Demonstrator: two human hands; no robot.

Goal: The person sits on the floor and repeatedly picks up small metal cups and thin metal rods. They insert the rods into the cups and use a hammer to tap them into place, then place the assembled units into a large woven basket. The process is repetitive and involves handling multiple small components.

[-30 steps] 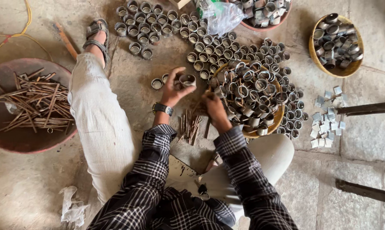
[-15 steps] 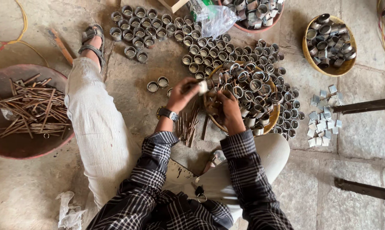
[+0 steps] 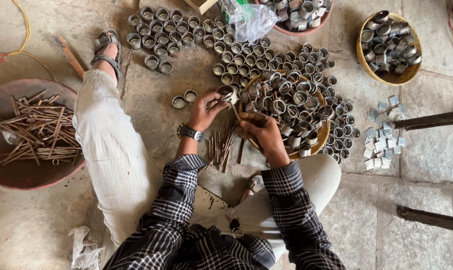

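Metal rings (image 3: 296,100) heaped in woven basket (image 3: 322,136); perhaps one in left hand (image 3: 205,111).

Metal rings (image 3: 266,60) crowd ahead; bare stone floor (image 3: 151,100) leftward.

**Colours and patterns on the stone floor**

Black-and-white check is worn on the shirt sleeves (image 3: 179,200), off-white on the trousers (image 3: 111,150). Silver-grey metal rings (image 3: 186,30) are seen, yellow woven baskets (image 3: 411,75), a reddish-brown bowl (image 3: 16,175) of rust-brown sticks (image 3: 31,130), and a black wristwatch (image 3: 189,132).

Two hands (image 3: 204,111), three filled baskets (image 3: 365,70), one pan of sticks (image 3: 16,175), two lone rings (image 3: 184,99)
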